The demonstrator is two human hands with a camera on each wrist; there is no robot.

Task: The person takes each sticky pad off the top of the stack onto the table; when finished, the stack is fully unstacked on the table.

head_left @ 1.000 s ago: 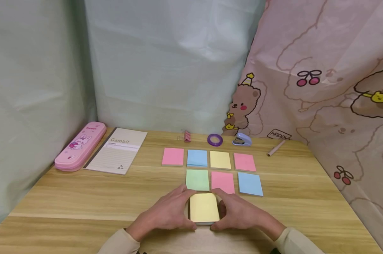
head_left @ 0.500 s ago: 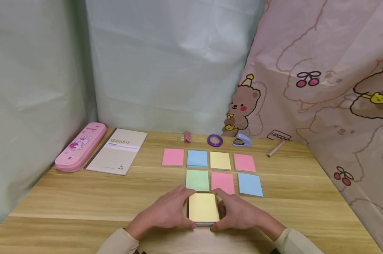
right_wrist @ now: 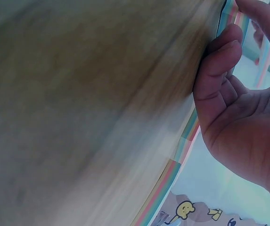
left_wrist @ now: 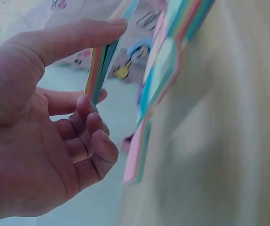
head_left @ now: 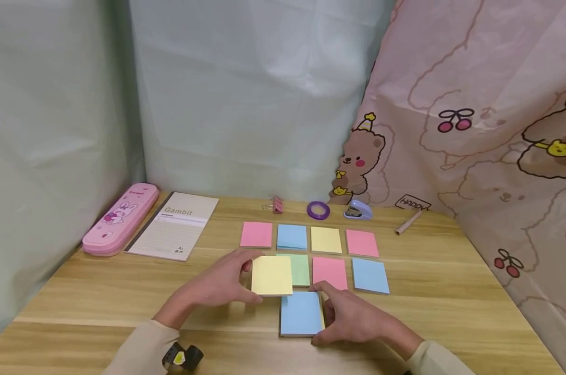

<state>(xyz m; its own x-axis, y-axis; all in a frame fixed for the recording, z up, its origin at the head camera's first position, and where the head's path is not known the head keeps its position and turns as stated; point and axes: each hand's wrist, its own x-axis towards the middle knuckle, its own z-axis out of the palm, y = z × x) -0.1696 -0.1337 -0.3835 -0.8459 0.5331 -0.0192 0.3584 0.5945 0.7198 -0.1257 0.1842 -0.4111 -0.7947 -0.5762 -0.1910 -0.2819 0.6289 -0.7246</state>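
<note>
Left hand [head_left: 217, 284] lifts yellow pad [head_left: 271, 275] over green pad [head_left: 300, 269].

My left hand [head_left: 217, 284] holds a matt yellow paper pad [head_left: 271, 275], and my right hand [head_left: 353, 317] rests against a matt blue paper pad [head_left: 300, 313] on the table [head_left: 100, 291], which is smooth, pale wood with visible grain and a soft sheen. The pink pencil case [head_left: 120, 219] looks like glossy plastic, and the notebook [head_left: 175, 226] has a matt paper cover. Behind hang a pale, faintly shiny plastic-looking sheet [head_left: 245, 99] and a soft pink printed cloth [head_left: 489, 114].
</note>
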